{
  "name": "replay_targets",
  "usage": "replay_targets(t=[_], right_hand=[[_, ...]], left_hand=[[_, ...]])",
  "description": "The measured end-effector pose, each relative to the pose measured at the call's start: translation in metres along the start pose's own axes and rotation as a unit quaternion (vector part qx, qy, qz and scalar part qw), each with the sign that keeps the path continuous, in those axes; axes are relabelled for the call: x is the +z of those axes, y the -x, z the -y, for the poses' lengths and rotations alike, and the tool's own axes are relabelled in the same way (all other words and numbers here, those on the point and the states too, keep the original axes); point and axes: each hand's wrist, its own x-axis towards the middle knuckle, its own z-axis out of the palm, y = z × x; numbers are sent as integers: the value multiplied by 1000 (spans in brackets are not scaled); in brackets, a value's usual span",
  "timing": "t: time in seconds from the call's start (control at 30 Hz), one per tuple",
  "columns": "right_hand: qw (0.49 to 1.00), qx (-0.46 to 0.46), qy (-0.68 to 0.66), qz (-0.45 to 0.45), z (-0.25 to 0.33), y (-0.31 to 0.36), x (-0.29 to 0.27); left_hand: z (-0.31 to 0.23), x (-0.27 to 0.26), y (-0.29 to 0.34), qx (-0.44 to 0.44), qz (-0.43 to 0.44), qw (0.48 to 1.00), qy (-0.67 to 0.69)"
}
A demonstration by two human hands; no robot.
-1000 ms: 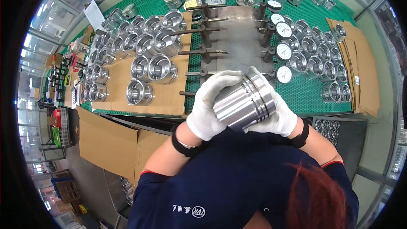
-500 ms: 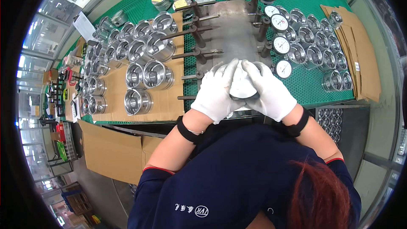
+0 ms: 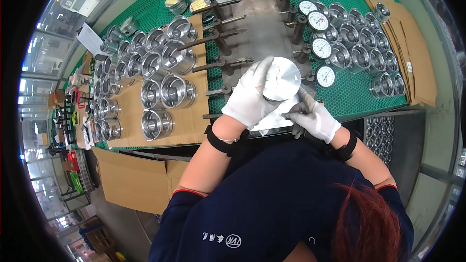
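Observation:
A bright metal piston, its flat round crown turned up, is held in my gloved left hand. That hand grips its left side, thumb and fingers around the rim. Just below and right of the piston is my right hand, its glove darkly stained on the fingers. Its fingers are spread and appear to hold nothing. Beneath both hands lies the near end of a grey metal plate, lined on both sides with dark posts and rods. Dial gauges stand along its right side.
Many pistons stand on a cardboard sheet to the left. More pistons crowd the green mat at right, beside stacked cardboard. Pistons with yellow labels stand at the back.
My right hand has let go of the piston and moved down to its right. The left hand keeps hold, and the crown now shows uncovered. The view has shifted slightly.

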Motion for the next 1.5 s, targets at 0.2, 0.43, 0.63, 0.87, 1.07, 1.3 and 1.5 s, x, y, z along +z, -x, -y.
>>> replay_targets(t=[0.2, 0.43, 0.63, 0.87, 1.07, 1.3, 1.5], right_hand=[[1000, -11, 24, -14, -5, -4, -3], [1000, 17, 22, -14, 5, 0, 0], [959, -138, 240, -58, -11, -1, -10], [920, -331, 148, -147, 16, 63, -44], [894, -174, -53, -409, -51, 88, -151], [879, 73, -188, -431, -110, 25, -225], [849, -67, -169, -496, -109, 21, -208]], left_hand=[[0, -1, -3, -6, 5, 1000, 4], [3, 3, -2, -8, -1, 1000, -1], [-7, 2, -4, 10, -31, 999, -7], [-70, -32, 27, -118, 31, 867, 482], [12, -115, 77, -201, -168, 960, -94], [60, -135, 127, -477, -100, 790, -371], [76, -140, 128, -570, -175, 737, -318]])
